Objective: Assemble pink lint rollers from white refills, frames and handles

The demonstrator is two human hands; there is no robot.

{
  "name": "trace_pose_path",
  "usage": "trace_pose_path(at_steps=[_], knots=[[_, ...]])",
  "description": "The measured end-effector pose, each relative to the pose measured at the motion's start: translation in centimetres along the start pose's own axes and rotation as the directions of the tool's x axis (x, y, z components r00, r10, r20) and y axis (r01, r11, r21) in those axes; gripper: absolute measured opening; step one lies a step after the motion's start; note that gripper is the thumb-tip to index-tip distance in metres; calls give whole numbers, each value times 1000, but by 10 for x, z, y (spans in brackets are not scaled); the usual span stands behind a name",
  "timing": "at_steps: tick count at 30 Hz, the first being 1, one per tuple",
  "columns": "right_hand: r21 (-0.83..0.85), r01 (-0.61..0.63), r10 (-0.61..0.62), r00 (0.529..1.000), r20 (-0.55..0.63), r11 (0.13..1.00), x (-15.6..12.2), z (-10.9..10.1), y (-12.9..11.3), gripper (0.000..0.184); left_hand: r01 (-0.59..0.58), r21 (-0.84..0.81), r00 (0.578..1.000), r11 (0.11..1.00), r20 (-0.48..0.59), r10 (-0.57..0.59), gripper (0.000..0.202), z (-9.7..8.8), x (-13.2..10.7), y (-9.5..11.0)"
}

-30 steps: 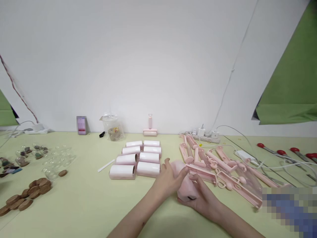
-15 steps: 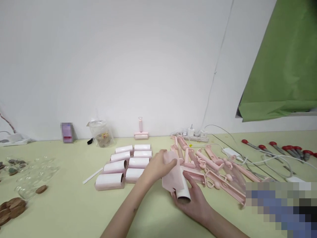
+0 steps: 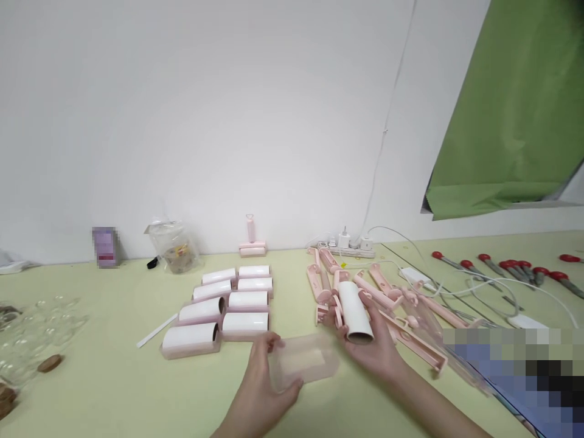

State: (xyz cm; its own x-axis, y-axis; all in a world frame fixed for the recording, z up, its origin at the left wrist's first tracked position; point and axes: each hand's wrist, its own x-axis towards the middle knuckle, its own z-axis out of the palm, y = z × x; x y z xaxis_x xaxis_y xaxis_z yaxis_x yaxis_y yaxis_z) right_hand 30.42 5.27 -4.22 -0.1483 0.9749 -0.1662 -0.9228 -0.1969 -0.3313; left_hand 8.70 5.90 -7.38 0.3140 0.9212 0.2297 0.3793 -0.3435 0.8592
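Observation:
My left hand [image 3: 261, 389] grips a translucent pink cover [image 3: 305, 366], held flat and low over the table in front of me. My right hand [image 3: 375, 345] holds a white paper roll [image 3: 354, 310] with its brown core end facing me, just right of the cover. The two parts are apart. Behind the right hand lies a heap of pink roller handles [image 3: 365, 292].
Several white rolls in pink trays [image 3: 223, 304] lie in two rows at centre left. A finished pink roller [image 3: 252, 242] stands by the wall, near a power strip [image 3: 349, 248] with white cables. Red-handled tools [image 3: 497, 266] lie at the right. Glass jars [image 3: 41, 325] sit at far left.
The cover has come off the roll: my left hand drew it down and left, while my right hand lifted the bare roll to the right. The view swung rightwards.

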Motion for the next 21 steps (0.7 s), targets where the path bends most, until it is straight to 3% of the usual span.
trace_pose_path(at_steps=[3, 6, 9, 12, 15, 19, 21], knots=[[-22, -13, 14, 998, 68, 1000, -5, 7, 8, 31, -121, 75, 992, 990, 44, 118, 50, -2, 0, -2], [-150, -8, 20, 997, 81, 989, -13, 14, 27, 35, -193, 16, 981, 981, 41, 192, 52, -7, 0, 10], [-295, -23, 43, 997, 62, 955, -21, 18, 49, 37, -89, -284, 975, 955, 172, 142, 37, -6, 3, 30], [-351, -46, 61, 998, 30, 935, -27, 19, 63, 35, 107, -564, 963, 819, 263, 56, 41, 1, 6, 43], [-461, -45, 64, 998, 24, 886, -30, 20, 67, 39, 202, -669, 975, 716, 206, -82, 42, 5, 6, 44], [-593, -70, 48, 997, -52, 802, -34, 24, 68, 43, 164, -717, 984, 677, 67, -167, 47, -6, 7, 35], [-661, -111, 62, 993, -97, 742, -35, 24, 72, 42, 164, -750, 979, 641, 45, -198, 35, -13, 8, 34]])
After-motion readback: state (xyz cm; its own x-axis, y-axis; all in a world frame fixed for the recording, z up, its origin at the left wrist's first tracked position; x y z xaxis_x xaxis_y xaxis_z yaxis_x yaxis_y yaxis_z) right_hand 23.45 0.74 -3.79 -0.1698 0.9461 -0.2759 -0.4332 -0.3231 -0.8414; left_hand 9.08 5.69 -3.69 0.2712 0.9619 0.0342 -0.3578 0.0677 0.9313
